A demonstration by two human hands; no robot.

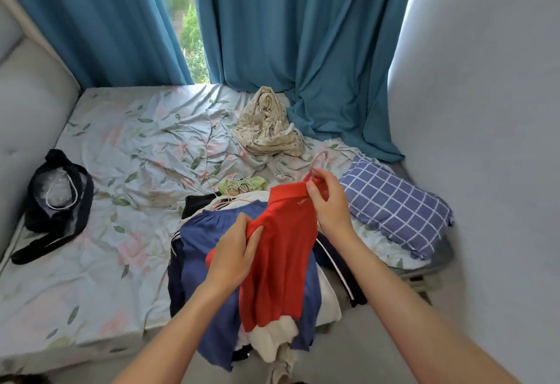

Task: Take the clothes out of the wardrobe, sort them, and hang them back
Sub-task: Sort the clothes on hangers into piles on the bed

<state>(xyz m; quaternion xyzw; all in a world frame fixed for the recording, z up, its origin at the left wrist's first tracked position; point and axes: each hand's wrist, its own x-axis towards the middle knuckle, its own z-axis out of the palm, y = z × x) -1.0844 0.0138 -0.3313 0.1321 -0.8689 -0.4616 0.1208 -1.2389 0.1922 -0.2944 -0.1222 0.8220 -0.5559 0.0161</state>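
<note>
Red shirt (280, 250), unreadable white lettering

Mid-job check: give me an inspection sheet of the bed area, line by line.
Surface: bed sheet, floral, wrinkled.
Job's things: red shirt on a pink hanger, held above a pile of clothes at the bed's near edge; loose hangers behind the pile.
Clutter: black bag left, beige bundle by the curtains, checked pillow right.
Hands: left hand grips the shirt's side; right hand pinches its collar at the hanger.
Cables: nothing seen.
Surroundings: blue curtains, window gap, padded headboard left, wall right.
</note>
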